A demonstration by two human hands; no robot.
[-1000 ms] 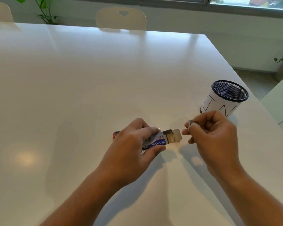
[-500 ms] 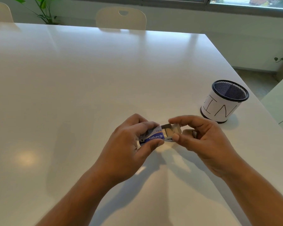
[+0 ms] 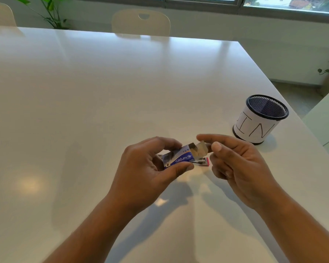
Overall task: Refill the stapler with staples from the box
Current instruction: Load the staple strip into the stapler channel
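Observation:
My left hand [image 3: 150,168] grips a small blue and white staple box [image 3: 179,159] just above the table. Its end flap [image 3: 199,149] stands open towards the right. The index finger and thumb of my right hand [image 3: 235,164] are spread around that flap, with the index tip touching it. The other fingers are curled, and what lies inside them is hidden. The stapler [image 3: 203,161], metal with a pink end, lies on the white table [image 3: 122,92] under the box and is mostly hidden by it.
A black mesh cup [image 3: 262,118], wrapped in white paper with letters on it, stands to the right near the table's edge. Two chairs [image 3: 141,21] and a plant [image 3: 51,12] are beyond the far edge.
My right hand held a small grey strip beside the box, then moved left to the open flap. My left hand lifted the box a little. The stapler's pink end now shows under the box.

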